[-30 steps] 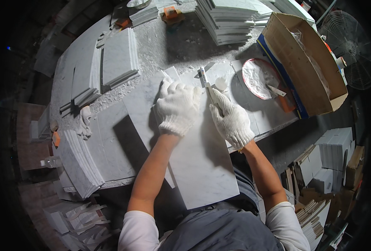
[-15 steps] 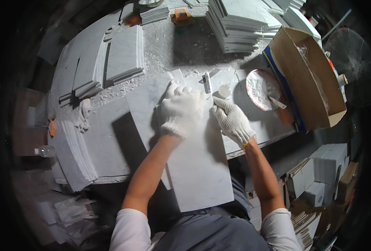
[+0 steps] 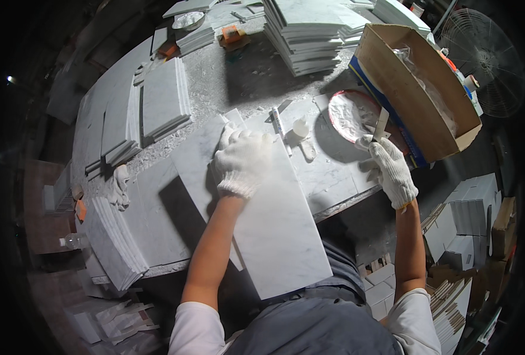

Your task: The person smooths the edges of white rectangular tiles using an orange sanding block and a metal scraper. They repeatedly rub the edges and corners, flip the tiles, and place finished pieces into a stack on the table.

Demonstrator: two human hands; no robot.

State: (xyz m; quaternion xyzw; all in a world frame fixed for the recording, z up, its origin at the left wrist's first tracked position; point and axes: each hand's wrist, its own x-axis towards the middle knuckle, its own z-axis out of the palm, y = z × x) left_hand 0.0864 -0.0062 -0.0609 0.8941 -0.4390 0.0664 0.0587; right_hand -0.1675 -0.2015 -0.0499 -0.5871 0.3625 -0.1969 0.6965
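Note:
My left hand (image 3: 243, 161), in a white knitted glove, grips the far end of a long white marble tile (image 3: 286, 242), its fingers bent over the stone. This tile lies on another slab, and its near end reaches past the table edge to my waist. Above the table's front edge, my gloved right hand (image 3: 389, 168) is closed around a putty knife (image 3: 381, 123), blade pointing up; the handle is hidden in the glove. Just beyond that hand sits a red-rimmed bowl (image 3: 340, 121) of white paste. A marker-like tube (image 3: 278, 123) and a small white cup (image 3: 301, 128) lie between my hands.
An open cardboard box (image 3: 413, 89) stands right of the bowl. Marble tiles are stacked at the back (image 3: 304, 41) and left (image 3: 166, 97). A fan (image 3: 481, 56) is at far right, white cartons (image 3: 472, 207) below it. A plastic bottle (image 3: 74, 241) stands left.
My right hand has left the tile's side, moved right to the bowl and taken up the putty knife. My left hand stays on the tile. The view has shifted slightly.

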